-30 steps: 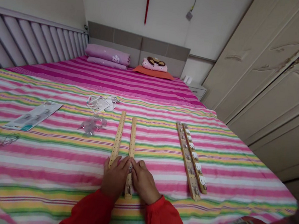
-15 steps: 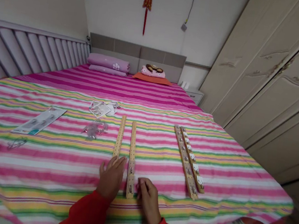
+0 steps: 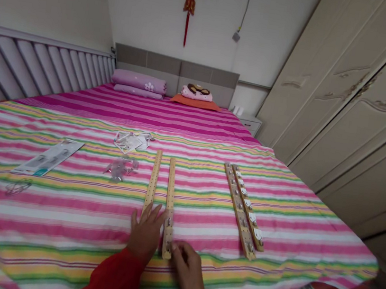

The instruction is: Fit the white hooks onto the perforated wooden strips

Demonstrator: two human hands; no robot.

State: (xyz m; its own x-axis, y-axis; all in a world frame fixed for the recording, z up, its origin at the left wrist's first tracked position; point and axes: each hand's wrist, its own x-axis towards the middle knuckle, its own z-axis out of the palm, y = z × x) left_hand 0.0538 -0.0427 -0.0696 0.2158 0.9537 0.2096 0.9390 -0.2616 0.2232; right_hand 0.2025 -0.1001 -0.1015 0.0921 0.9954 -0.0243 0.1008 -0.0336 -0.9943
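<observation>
One outspread left hand (image 3: 146, 237) lies at lower centre; the curled right hand (image 3: 189, 269), earlier apart, now meets the wooden strip (image 3: 170, 195), grip unclear.

My left hand (image 3: 146, 236) is palm down, fingers fanned forward, at the end of a red-sleeved left arm (image 3: 111, 277) slanting up from below. My right hand (image 3: 189, 271) is half curled, thumb and forefinger close together; whether their tips meet, I can't quite tell.

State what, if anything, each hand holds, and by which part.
Cannot tell: left hand and right hand are at opposite edges of one wooden strip.
</observation>
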